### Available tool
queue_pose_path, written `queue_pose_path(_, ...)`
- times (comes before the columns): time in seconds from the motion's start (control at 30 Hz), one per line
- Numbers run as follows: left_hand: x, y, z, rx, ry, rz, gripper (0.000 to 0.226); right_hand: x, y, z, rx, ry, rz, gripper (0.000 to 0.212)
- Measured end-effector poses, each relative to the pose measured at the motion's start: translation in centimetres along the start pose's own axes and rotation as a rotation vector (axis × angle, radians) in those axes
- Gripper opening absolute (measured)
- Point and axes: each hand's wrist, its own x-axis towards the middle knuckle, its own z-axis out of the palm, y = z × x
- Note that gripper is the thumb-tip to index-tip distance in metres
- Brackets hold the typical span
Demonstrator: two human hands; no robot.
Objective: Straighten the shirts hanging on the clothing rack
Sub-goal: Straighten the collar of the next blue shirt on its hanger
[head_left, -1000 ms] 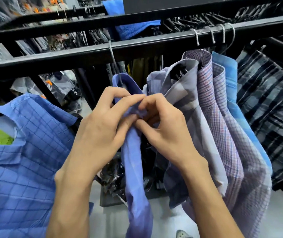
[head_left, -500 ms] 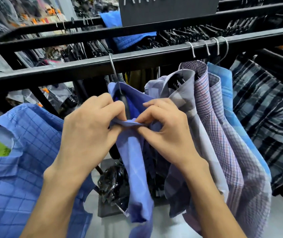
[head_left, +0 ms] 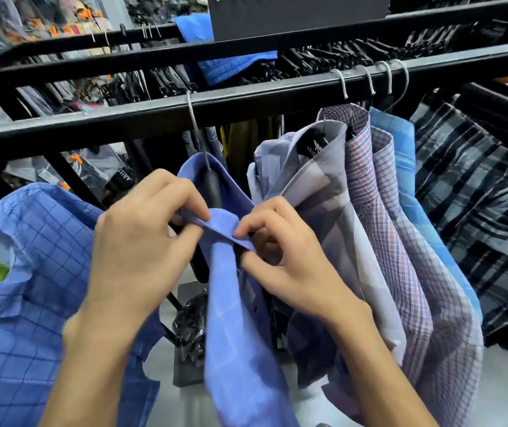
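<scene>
Under the black rail [head_left: 277,97], both hands pinch the blue shirt's collar [head_left: 220,224], left hand [head_left: 141,241] on its left edge, right hand [head_left: 286,254] on its right, the blue shirt [head_left: 240,334] hanging from its hanger [head_left: 212,186] beside the grey shirt [head_left: 317,186]

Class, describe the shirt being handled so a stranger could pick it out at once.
Find the black rack rail. Left of the four bunched hooks, one hanger hook hangs alone. Below it is the plain periwinkle shirt, collar pinched by the left hand and right hand; its neighbours are checked.
</scene>
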Motion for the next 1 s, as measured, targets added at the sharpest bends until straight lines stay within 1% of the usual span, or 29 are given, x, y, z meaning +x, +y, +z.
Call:
queue_pose_path(0.07,0.5,-0.6,-1.0,0.006,-0.105,0.007,0.028,0.2,-0.1,-0.3,0.127,-0.064,0.077,0.016)
queue_pose_path(0.13,0.8,-0.7,-1.4,-0.021,-0.150,0.050,0.025,0.5,-0.2,-0.4,0.193,-0.071,0.142,0.005)
queue_pose_path(0.17,0.9,-0.4,-1.3,-0.034,-0.153,0.076,0.023,0.7,-0.4,-0.3,0.223,-0.072,0.185,0.005)
queue_pose_path(0.27,0.8,0.0,-0.7,-0.060,-0.140,0.114,0.020,1.1,-0.5,0.0,0.231,-0.096,0.276,0.026)
queue_pose_path(0.33,0.8,-0.4,-0.9,-0.074,-0.155,0.107,0.023,1.3,-0.4,0.0,0.350,-0.087,0.329,0.038)
queue_pose_path(0.37,0.8,-0.7,-1.2,-0.075,-0.164,0.107,0.026,1.3,-0.4,-0.1,0.420,-0.068,0.356,0.040)
queue_pose_path(0.4,0.8,-0.9,-1.4,-0.074,-0.170,0.114,0.029,1.4,-0.4,-0.3,0.453,-0.052,0.363,0.037)
queue_pose_path(0.47,0.7,-1.3,-1.7,-0.045,-0.162,0.123,0.033,1.6,-0.6,-0.8,0.423,-0.055,0.332,0.019)
queue_pose_path(0.5,0.8,-1.4,-1.8,-0.005,-0.137,0.105,0.033,1.6,-0.7,-1.1,0.404,-0.078,0.315,0.015)
queue_pose_path(0.53,0.8,-1.6,-1.8,0.035,-0.098,0.069,0.029,1.6,-0.9,-1.3,0.394,-0.102,0.307,0.014)
queue_pose_path(0.6,1.2,-2.1,-2.3,0.071,-0.026,-0.008,0.013,1.5,-1.2,-1.5,0.404,-0.143,0.288,0.017)
queue_pose_path(0.63,1.4,-2.4,-2.6,0.061,-0.039,-0.035,0.011,1.4,-1.3,-1.5,0.423,-0.160,0.271,0.018)
queue_pose_path(0.7,1.6,-3.0,-2.9,0.016,-0.149,-0.038,0.018,1.4,-1.3,-1.5,0.457,-0.190,0.215,0.016)
queue_pose_path(0.73,1.6,-3.1,-3.0,0.008,-0.208,-0.014,0.020,1.3,-1.3,-1.5,0.433,-0.204,0.183,0.015)
queue_pose_path(0.8,1.4,-2.6,-3.1,0.003,-0.257,0.051,0.020,1.2,-1.0,-1.2,0.277,-0.210,0.120,0.015)
queue_pose_path(0.87,1.3,-1.7,-3.3,-0.033,-0.246,0.129,0.018,1.2,-0.8,-0.9,0.154,-0.176,0.070,0.014)
queue_pose_path(0.9,1.4,-1.2,-3.3,-0.056,-0.253,0.153,0.020,1.3,-0.8,-0.8,0.147,-0.154,0.048,0.013)
queue_pose_path(0.93,1.5,-0.8,-3.3,-0.075,-0.284,0.161,0.025,1.4,-0.9,-0.7,0.159,-0.136,0.020,0.013)
queue_pose_path(1.0,2.0,-0.4,-3.1,-0.076,-0.405,0.144,0.031,1.7,-1.0,-0.4,0.176,-0.103,-0.042,0.014)
